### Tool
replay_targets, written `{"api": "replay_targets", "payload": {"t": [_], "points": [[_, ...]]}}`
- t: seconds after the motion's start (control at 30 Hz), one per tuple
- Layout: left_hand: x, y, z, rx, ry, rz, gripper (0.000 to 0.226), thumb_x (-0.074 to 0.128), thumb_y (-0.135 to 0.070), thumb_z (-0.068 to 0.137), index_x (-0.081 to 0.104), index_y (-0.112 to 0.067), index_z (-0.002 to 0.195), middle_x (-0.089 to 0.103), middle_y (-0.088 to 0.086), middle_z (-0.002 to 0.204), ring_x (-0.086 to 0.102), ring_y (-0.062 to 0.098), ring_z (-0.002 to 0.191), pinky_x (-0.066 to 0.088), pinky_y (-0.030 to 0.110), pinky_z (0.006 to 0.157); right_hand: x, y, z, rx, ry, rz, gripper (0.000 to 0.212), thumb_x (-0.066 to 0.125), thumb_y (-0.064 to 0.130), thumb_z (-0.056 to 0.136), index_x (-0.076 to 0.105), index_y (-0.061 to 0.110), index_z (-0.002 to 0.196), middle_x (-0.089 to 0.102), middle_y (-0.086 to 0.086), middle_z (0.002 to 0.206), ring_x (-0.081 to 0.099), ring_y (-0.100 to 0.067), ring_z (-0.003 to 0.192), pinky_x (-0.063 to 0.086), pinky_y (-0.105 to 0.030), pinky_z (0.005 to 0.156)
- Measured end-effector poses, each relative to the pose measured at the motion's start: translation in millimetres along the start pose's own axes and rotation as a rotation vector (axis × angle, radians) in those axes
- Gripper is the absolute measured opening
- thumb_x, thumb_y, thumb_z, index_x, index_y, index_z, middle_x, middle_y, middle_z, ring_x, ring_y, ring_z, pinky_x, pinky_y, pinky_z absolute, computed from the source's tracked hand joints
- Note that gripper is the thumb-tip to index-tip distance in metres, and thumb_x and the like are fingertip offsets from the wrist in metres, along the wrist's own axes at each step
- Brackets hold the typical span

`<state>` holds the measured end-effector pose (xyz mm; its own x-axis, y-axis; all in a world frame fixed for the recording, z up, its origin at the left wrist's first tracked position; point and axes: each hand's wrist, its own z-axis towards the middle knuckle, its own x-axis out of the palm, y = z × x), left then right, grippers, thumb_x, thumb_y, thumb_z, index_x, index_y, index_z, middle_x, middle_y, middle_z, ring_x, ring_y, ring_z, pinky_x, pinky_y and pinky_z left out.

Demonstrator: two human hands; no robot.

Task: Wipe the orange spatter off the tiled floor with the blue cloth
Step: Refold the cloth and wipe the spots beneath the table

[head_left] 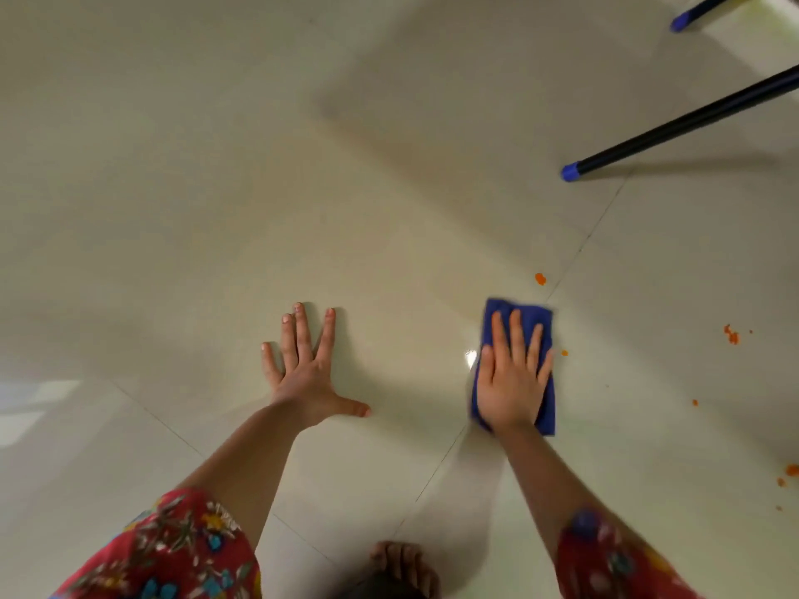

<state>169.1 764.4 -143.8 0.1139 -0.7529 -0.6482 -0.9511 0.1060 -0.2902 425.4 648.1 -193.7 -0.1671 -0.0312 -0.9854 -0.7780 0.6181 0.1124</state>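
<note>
Both hands lie flat: the left hand (305, 365), fingers splayed and holding nothing, braces on the glossy pale tiled floor (389, 218); the right hand (512, 378) presses the folded blue cloth (516, 313) down beside small orange spatter dots (540, 278), probably mid-wipe.

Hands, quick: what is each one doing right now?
Left hand: open, fingers spread, flat on the tiled floor, holding nothing.
Right hand: open, palm pressed flat on the blue cloth, no closed grip.
</note>
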Motion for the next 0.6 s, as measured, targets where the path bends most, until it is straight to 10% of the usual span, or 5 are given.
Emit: {"api": "replay_targets", "payload": {"t": [0.1,0.27,0.4,0.6], "points": [[-2,0,-2,0.005,0.010,0.028,0.154,0.074,-0.080,0.039,-0.041,-0.041,0.135,-0.055,0.004,0.139,-0.046,0.023,0.132,-0.017,0.055,0.110,-1,28,30,0.081,0.034,0.050,0.059,0.018,0.046,0.095,0.023,0.032,0.152,0.018,0.006,0.161,0.014,-0.031,0.149,0.006,-0.052,0.117],[-6,-7,-6,-0.010,0.019,0.064,0.155,0.073,-0.081,0.039,-0.042,-0.039,0.135,-0.057,0.004,0.134,-0.044,0.024,0.133,-0.015,0.056,0.111,-1,-3,-76,-0.366,0.134,-0.034,0.055,0.026,0.042,0.100,0.017,0.037,0.153,0.013,0.011,0.162,0.010,-0.024,0.150,0.009,-0.047,0.119],[-13,-14,-7,-0.101,0.100,0.110,0.155,0.076,-0.076,0.042,-0.046,-0.036,0.129,-0.055,0.011,0.137,-0.044,0.028,0.132,-0.015,0.057,0.110,-11,-53,-49,-0.032,0.082,-0.044,0.056,0.020,0.045,0.098,0.023,0.035,0.152,0.017,0.009,0.160,0.020,-0.029,0.148,0.016,-0.053,0.116],[22,-92,-20,0.132,0.034,0.045,0.148,0.079,-0.065,0.051,-0.032,-0.029,0.144,-0.044,0.008,0.148,-0.036,0.025,0.139,-0.012,0.056,0.113,-24,-39,-44,-0.201,0.340,0.017,0.059,0.005,0.052,0.094,-0.012,0.039,0.150,-0.022,0.013,0.157,-0.022,-0.024,0.147,-0.004,-0.053,0.118]]}}
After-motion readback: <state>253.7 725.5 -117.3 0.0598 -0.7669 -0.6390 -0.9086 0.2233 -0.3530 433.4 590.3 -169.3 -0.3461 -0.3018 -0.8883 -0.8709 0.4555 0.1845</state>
